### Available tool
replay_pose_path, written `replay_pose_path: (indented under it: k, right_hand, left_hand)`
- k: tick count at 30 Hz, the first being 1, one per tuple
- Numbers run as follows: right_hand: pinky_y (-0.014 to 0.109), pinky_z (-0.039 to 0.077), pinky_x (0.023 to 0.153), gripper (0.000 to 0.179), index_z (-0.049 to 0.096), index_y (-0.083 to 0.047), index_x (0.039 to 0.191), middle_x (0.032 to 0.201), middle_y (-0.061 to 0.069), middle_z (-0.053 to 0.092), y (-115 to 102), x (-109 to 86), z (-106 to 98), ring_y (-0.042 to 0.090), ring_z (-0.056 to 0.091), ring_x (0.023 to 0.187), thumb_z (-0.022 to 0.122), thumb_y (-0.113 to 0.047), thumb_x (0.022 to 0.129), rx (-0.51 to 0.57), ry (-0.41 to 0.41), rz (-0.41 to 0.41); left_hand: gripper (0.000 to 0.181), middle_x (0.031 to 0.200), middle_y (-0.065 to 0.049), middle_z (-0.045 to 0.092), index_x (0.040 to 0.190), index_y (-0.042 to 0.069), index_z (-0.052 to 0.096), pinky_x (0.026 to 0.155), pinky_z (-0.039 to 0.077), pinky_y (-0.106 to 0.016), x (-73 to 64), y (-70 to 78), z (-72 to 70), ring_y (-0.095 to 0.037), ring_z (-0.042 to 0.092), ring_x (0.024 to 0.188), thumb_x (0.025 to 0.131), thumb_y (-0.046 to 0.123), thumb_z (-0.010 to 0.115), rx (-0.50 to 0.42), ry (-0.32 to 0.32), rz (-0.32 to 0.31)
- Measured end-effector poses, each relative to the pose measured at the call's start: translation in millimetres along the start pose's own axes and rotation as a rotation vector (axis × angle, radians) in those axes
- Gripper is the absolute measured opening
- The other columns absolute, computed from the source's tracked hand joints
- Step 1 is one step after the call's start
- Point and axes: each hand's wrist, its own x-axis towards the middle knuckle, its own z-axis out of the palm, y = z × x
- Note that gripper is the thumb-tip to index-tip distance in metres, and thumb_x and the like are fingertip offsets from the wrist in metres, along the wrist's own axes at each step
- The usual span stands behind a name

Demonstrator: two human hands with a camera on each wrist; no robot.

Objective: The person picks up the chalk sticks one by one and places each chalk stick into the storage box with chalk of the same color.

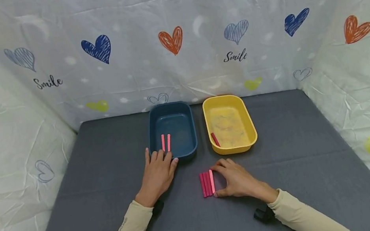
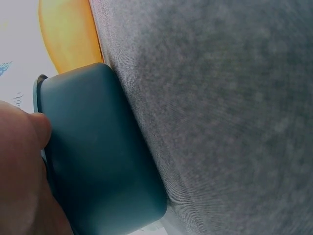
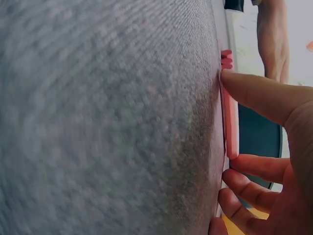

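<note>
In the head view my left hand [image 1: 156, 175] lies at the near rim of a dark blue plastic tray [image 1: 191, 130], fingers over the rim. The left wrist view has its thumb tip against the tray's outer wall [image 2: 98, 137]. Inside the tray, just past the fingers, lie two light pink sticks [image 1: 169, 142]. On the cloth, my right hand [image 1: 235, 179] pinches a light pink stick [image 1: 212, 181] end to end, thumb at the near end and forefinger at the far end. Directly left of it, three darker pink sticks [image 1: 206, 184] lie side by side.
A yellow tray [image 1: 249, 121] stands right of the blue one, with a dark red stick [image 1: 215, 139] in its near left corner. Grey cloth [image 1: 283, 148] covers the table. Behind and at both sides hang white curtains [image 1: 199, 69] printed with hearts.
</note>
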Motion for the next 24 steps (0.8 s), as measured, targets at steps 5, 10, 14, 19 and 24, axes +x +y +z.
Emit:
replay_pose_path:
  k: [5, 10, 14, 19, 24]
  right_hand:
    - [0.044, 0.048, 0.098, 0.076, 0.058, -0.016, 0.134, 0.124, 0.001, 0.057, 0.4, -1.5, -3.3, 0.02, 0.053, 0.114, 0.083, -0.051, 0.071, 0.032, 0.02, -0.01]
    - [0.042, 0.049, 0.1, 0.077, 0.056, -0.017, 0.136, 0.127, -0.001, 0.055, -1.4, -4.0, -10.9, 0.017, 0.053, 0.117, 0.084, -0.049, 0.072, 0.066, 0.029, -0.003]
    - [0.042, 0.049, 0.1, 0.077, 0.055, -0.017, 0.137, 0.129, -0.001, 0.054, -6.6, -4.4, -21.1, 0.016, 0.051, 0.118, 0.085, -0.044, 0.071, 0.088, 0.059, -0.002]
    - [0.044, 0.049, 0.101, 0.078, 0.053, -0.019, 0.139, 0.132, 0.0, 0.053, -14.6, -4.8, -32.1, 0.018, 0.051, 0.12, 0.085, -0.042, 0.072, 0.094, 0.093, -0.01]
    - [0.044, 0.049, 0.102, 0.08, 0.051, -0.021, 0.141, 0.134, 0.001, 0.052, -20.3, -4.1, -41.9, 0.019, 0.051, 0.121, 0.084, -0.046, 0.072, 0.081, 0.132, -0.036]
  left_hand:
    - [0.027, 0.096, -0.014, 0.057, 0.103, 0.009, 0.06, 0.116, 0.02, -0.067, 0.2, 0.1, 0.2, -0.034, 0.052, 0.097, 0.101, 0.035, 0.053, 0.002, 0.007, 0.001]
    - [0.028, 0.098, -0.014, 0.059, 0.106, 0.009, 0.061, 0.116, 0.02, -0.067, -0.1, 0.4, -0.2, -0.035, 0.053, 0.1, 0.101, 0.035, 0.053, 0.003, -0.005, -0.007]
    - [0.029, 0.099, -0.014, 0.058, 0.105, 0.009, 0.061, 0.117, 0.019, -0.066, 0.7, -0.2, -1.2, -0.035, 0.053, 0.101, 0.102, 0.037, 0.051, 0.002, -0.015, -0.01]
    - [0.029, 0.098, -0.013, 0.058, 0.105, 0.01, 0.061, 0.116, 0.021, -0.066, 1.0, -0.5, -2.2, -0.034, 0.053, 0.101, 0.102, 0.037, 0.05, 0.012, -0.013, -0.007]
    - [0.028, 0.098, -0.013, 0.058, 0.105, 0.01, 0.061, 0.116, 0.022, -0.066, -0.6, -0.6, -1.3, -0.034, 0.053, 0.1, 0.101, 0.037, 0.052, 0.016, -0.005, -0.003]
